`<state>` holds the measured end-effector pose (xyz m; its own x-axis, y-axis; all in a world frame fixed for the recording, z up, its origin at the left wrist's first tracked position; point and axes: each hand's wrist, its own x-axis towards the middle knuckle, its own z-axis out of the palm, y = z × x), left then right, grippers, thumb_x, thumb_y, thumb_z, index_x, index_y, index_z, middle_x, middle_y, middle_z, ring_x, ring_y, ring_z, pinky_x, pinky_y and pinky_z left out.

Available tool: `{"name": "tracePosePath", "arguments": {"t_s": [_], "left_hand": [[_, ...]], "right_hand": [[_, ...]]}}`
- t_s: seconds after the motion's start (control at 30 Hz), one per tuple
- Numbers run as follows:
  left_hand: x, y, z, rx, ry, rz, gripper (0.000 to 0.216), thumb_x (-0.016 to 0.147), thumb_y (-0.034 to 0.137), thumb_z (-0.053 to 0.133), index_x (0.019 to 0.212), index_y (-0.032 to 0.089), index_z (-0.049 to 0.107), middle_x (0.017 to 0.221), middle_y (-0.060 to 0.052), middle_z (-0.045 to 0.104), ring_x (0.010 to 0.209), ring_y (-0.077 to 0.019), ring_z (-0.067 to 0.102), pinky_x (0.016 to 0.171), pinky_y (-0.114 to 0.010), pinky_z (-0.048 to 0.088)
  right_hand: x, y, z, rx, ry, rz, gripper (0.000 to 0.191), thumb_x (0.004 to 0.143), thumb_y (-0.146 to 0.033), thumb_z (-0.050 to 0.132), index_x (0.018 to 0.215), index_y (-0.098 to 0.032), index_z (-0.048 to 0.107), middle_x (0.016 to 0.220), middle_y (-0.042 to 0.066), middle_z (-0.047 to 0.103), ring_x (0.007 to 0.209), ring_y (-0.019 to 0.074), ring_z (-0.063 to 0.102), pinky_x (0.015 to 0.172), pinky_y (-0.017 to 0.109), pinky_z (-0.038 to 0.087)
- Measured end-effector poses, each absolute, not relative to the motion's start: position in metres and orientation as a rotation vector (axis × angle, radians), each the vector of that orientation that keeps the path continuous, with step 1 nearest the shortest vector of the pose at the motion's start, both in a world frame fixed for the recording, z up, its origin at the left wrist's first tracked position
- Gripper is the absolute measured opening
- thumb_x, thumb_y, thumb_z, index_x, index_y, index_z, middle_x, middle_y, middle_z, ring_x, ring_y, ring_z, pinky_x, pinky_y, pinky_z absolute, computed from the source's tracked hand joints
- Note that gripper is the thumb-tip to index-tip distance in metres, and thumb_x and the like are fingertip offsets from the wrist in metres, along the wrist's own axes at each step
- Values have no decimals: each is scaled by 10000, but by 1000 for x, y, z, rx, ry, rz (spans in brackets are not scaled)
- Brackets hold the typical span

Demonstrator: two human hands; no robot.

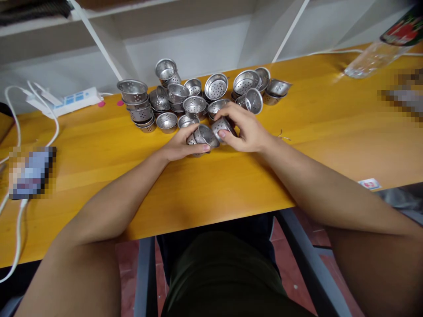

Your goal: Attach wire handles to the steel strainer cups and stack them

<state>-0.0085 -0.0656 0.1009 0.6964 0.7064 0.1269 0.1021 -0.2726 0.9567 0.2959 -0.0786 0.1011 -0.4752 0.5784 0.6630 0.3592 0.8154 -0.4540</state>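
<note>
My left hand is closed around small perforated metal cups, which look nested and lie tilted with the mouth towards the right. Close beside it, my right hand grips another perforated metal cup between thumb and fingers, its base turned towards the left cups. Behind both hands stand many more such strainer cups: a tall stack at the left, single cups in the middle like this one, and a wide one at the right. My right fingers partly cover a cup behind them.
A white power strip with cables lies at the back left, above a blurred phone on a charging cable. At the back right a clear plastic bottle leans over the yellow table. White shelf compartments rise behind the cups.
</note>
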Motion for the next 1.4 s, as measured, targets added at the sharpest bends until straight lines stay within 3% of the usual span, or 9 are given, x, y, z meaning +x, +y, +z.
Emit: {"name": "tracePosePath", "arguments": {"t_s": [0.17, 0.3, 0.43, 0.63, 0.77, 0.93, 1.03, 1.17, 1.4], "left_hand": [[-18, -55, 92, 1996, 718, 814, 917, 795, 948, 1126, 1285, 222, 855, 1211, -98, 878, 1125, -320, 864, 1053, -481, 754], [-23, -48, 83, 1955, 759, 875, 941, 830, 982, 1096, 1313, 219, 833, 1208, -86, 867, 1086, -301, 869, 997, -446, 763], [-23, -46, 79, 2008, 831, 899, 1001, 812, 1039, 1066, 1316, 204, 842, 1263, -121, 890, 1201, -369, 897, 1124, -542, 788], [-20, -41, 76, 1969, 868, 875, 1276, 801, 1037, 1073, 1681, 163, 775, 1614, -229, 872, 1540, -489, 871, 1389, -678, 728], [-23, -27, 62, 1919, 912, 901, 1312, 796, 1031, 1089, 1749, 199, 744, 1451, -200, 903, 1432, -502, 910, 1280, -753, 787], [-26, -15, 53, 1905, 948, 970, 1298, 739, 1063, 1106, 1660, 196, 816, 1323, -202, 902, 1310, -519, 926, 1196, -826, 803], [-26, -18, 56, 1910, 942, 962, 1264, 743, 1063, 1107, 1628, 208, 821, 1269, -184, 897, 1248, -498, 934, 1146, -802, 821], [-25, -26, 64, 1981, 932, 974, 1054, 817, 1073, 1050, 1406, 218, 866, 1221, -153, 883, 1215, -446, 926, 1182, -736, 809], [-26, -19, 60, 2121, 855, 1048, 1139, 910, 1071, 983, 1647, 233, 758, 1599, -193, 857, 1538, -458, 841, 1417, -668, 672]], "right_hand": [[317, -74, 93, -827, -2222, 365, 660, 1208, -902, 681, 1385, -291, 855, 1292, 149, 912, 1146, 383, 849, 1074, 597, 728], [326, -72, 93, -970, -2183, 379, 736, 1200, -959, 634, 1429, -306, 884, 1337, 172, 941, 1164, 417, 875, 1095, 643, 736], [328, -63, 91, -992, -2157, 363, 799, 1191, -981, 619, 1473, -291, 908, 1379, 198, 946, 1228, 461, 900, 1137, 702, 738], [319, -50, 80, -1058, -2174, 363, 1019, 1144, -1041, 609, 1737, -251, 861, 1643, 245, 891, 1466, 533, 869, 1335, 792, 675], [314, -43, 76, -1131, -2169, 334, 1177, 1140, -1101, 509, 1826, -193, 809, 1647, 270, 882, 1500, 539, 865, 1371, 774, 669], [316, -39, 74, -1176, -2134, 336, 1215, 1127, -1144, 457, 1832, -220, 809, 1696, 242, 870, 1553, 534, 847, 1407, 755, 659], [318, -40, 75, -1184, -2134, 339, 1189, 1127, -1146, 450, 1786, -237, 839, 1658, 243, 881, 1548, 533, 847, 1420, 764, 645], [318, -44, 78, -1169, -2138, 344, 1133, 1128, -1114, 521, 1782, -242, 830, 1668, 250, 867, 1557, 546, 831, 1436, 771, 621], [315, -49, 82, -1203, -2197, 292, 1221, 1025, -1140, 726, 1902, -292, 672, 1825, 233, 716, 1707, 594, 688, 1504, 781, 550]]}}
